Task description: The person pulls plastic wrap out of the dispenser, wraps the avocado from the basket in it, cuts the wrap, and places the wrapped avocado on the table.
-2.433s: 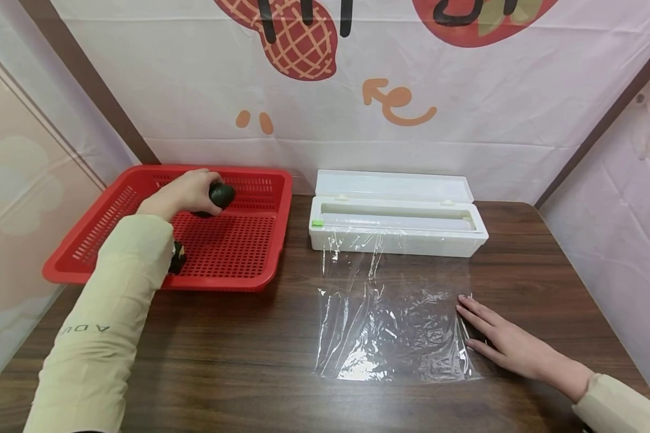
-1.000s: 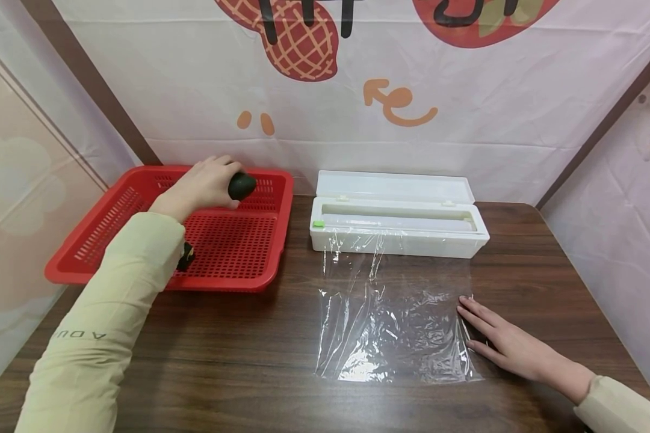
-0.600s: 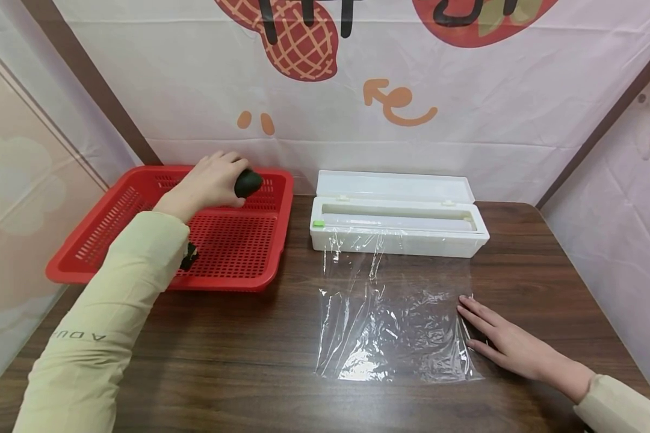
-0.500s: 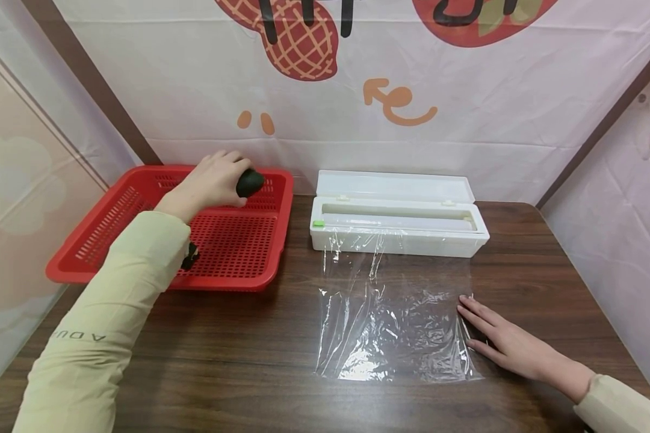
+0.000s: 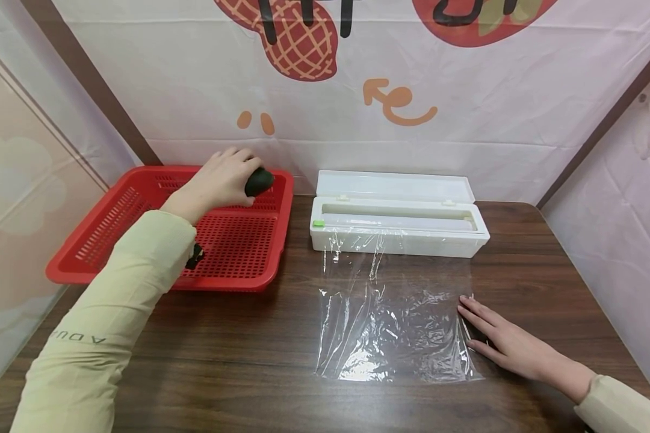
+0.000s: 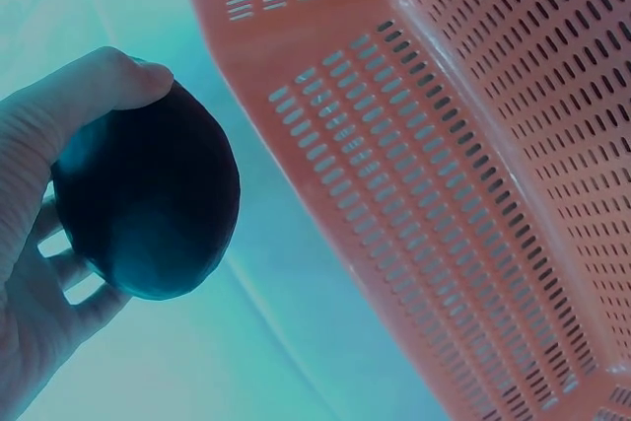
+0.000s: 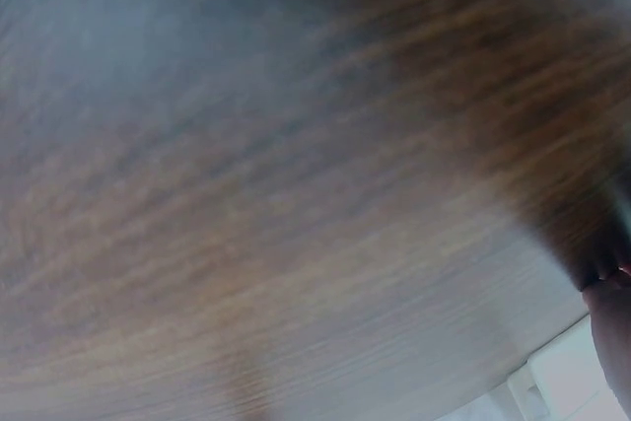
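Note:
My left hand (image 5: 216,183) holds a dark green avocado (image 5: 260,182) over the back right part of the red basket (image 5: 278,258). In the left wrist view thumb and fingers wrap round the avocado (image 6: 148,199), with the basket's slotted wall (image 6: 394,204) beside it. My right hand (image 5: 514,346) lies with straight fingers at the right edge of a sheet of clear plastic wrap (image 5: 395,328). This sheet runs over the table from a white wrap dispenser (image 5: 395,242), whose lid stands up at the back. Mostly table shows, blurred, in the right wrist view.
A small dark item (image 5: 195,257) with a yellowish patch lies in the basket, partly hidden by my left sleeve (image 5: 103,313). A green slider (image 5: 318,223) sits at the dispenser's left end. A printed cloth wall (image 5: 314,144) closes off the back of the wooden table (image 5: 222,361).
My left hand has lifted the avocado from inside the basket and carried it rightward towards the basket's back right corner. My right hand and the plastic wrap have stayed put.

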Action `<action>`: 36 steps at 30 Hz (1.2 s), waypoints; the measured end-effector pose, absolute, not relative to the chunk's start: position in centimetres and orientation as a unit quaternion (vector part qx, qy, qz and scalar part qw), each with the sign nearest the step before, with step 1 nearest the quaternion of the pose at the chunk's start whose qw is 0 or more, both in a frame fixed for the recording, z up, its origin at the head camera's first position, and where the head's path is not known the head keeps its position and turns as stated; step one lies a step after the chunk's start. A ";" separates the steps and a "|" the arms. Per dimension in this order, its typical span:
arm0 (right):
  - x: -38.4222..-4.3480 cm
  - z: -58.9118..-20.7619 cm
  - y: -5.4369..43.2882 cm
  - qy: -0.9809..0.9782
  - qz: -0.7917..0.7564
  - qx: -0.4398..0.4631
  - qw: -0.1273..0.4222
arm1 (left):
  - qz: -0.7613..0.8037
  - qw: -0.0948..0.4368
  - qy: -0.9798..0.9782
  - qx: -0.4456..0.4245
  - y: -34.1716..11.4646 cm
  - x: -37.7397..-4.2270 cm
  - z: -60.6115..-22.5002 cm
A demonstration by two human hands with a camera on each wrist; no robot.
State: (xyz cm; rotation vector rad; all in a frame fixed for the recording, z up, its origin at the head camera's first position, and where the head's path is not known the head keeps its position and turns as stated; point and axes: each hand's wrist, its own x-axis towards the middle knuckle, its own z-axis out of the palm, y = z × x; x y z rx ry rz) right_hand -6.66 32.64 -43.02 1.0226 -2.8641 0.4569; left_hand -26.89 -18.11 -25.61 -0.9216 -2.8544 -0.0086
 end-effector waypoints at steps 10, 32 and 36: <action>-6.7 -43.0 32.6 -0.932 0.150 0.328 0.027 | 0.011 0.082 -0.943 -0.322 -17.4 -26.7 -25.4; -6.7 -43.1 32.7 -0.929 0.151 0.335 0.039 | 0.018 0.097 -0.930 -0.353 -15.5 -26.0 -24.7; -6.6 -43.0 32.7 -0.929 0.153 0.335 0.039 | 0.017 0.105 -0.925 -0.364 -15.0 -25.5 -24.4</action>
